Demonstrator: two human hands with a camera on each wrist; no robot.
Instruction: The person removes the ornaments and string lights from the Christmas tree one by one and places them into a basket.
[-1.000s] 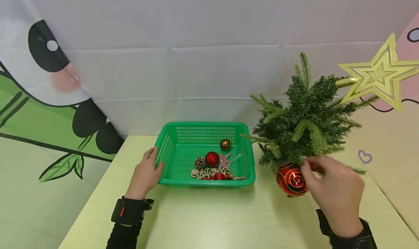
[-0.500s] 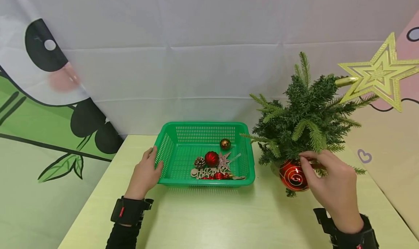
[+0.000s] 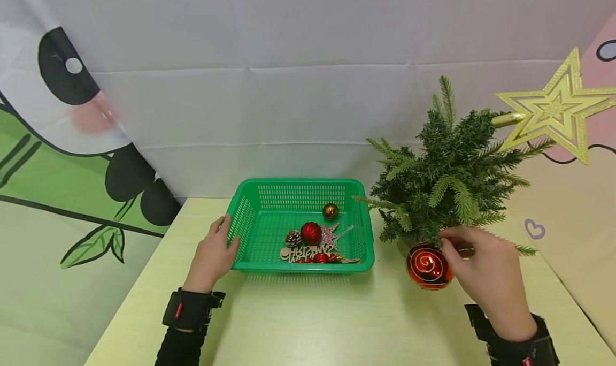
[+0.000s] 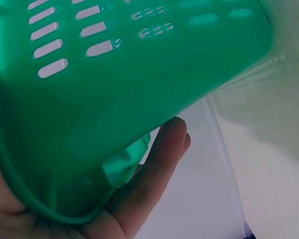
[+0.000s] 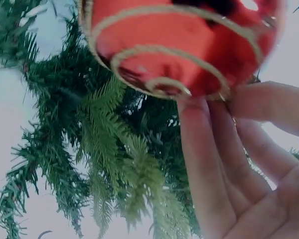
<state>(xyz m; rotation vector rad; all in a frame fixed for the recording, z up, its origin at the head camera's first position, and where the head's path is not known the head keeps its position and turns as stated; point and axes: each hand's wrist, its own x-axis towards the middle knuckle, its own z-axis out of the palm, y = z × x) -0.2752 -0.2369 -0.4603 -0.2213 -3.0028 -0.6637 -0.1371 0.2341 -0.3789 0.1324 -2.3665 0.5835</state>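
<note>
At the right, my right hand (image 3: 486,275) pinches a red Christmas bauble (image 3: 430,266) with gold glitter swirls by its top. The bauble hangs beneath the lower branches of a small artificial Christmas tree (image 3: 447,178). In the right wrist view, thumb and fingertips meet at the bauble (image 5: 174,55), with green branches (image 5: 109,144) close beside; whether its loop is on a twig I cannot tell. My left hand (image 3: 212,256) holds the left side of a green plastic basket (image 3: 303,268). Its rim (image 4: 65,218) lies between thumb and fingers in the left wrist view.
Inside the basket lie a plain red bauble (image 3: 311,233), a gold-brown bauble (image 3: 330,211), a pine cone (image 3: 292,238), a glittery star (image 3: 329,235) and wooden lettering (image 3: 308,253). A large gold star (image 3: 553,109) tops the tree. Behind the table (image 3: 298,323) hangs a printed cloth (image 3: 313,109).
My right hand and the red swirled bauble rose slightly, then came down a little and to the left. The left hand and the basket have stayed in place.
</note>
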